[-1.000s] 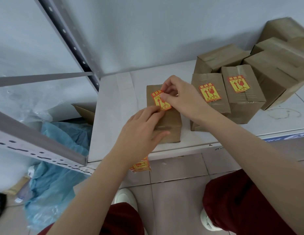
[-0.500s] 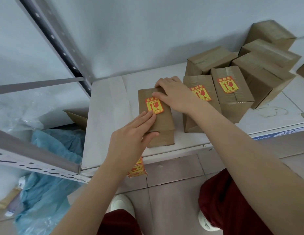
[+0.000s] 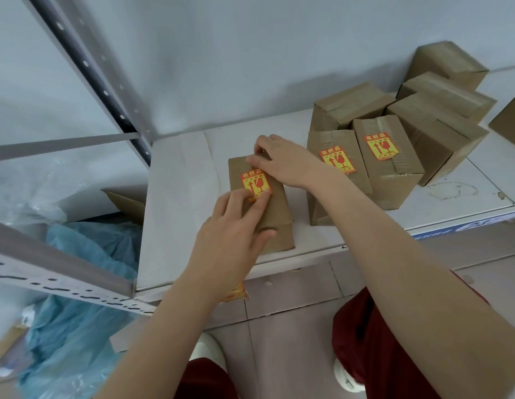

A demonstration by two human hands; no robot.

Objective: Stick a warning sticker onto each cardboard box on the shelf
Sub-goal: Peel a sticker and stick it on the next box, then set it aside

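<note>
1. The cardboard box point(image 3: 262, 205) in hand is seen lying on the white shelf point(image 3: 178, 203), near its front edge, left of the other boxes. Its long axis runs near-to-far, tilted slightly to the left at the far end.
2. A red-and-yellow warning sticker point(image 3: 255, 184) is found on the top face, toward the far half of the box. It lies flat where visible; its near edge is covered by fingers.
3. The left hand point(image 3: 233, 240) is laid palm-down over the near half of the box, fingers extended and pressed on the sticker's near edge. Nothing is gripped by it. A small stack of stickers point(image 3: 236, 292) shows just under its wrist, below the shelf edge; whether it is held cannot be told.
4. The right hand point(image 3: 282, 162) is placed at the far end of the box, fingers curled over the far edge just beyond the sticker's far edge; the box appears steadied, not lifted.
5. Key relation: the sticker lies between the two hands along the box's long axis, left hand nearer, right hand farther. Smoothing is judged to be best done along that axis.
6. Two stickered boxes point(image 3: 337, 162) point(image 3: 380, 148) are noted just to the right; unstickered boxes point(image 3: 434, 122) stand farther right and back. The task is judged partly done.
</note>
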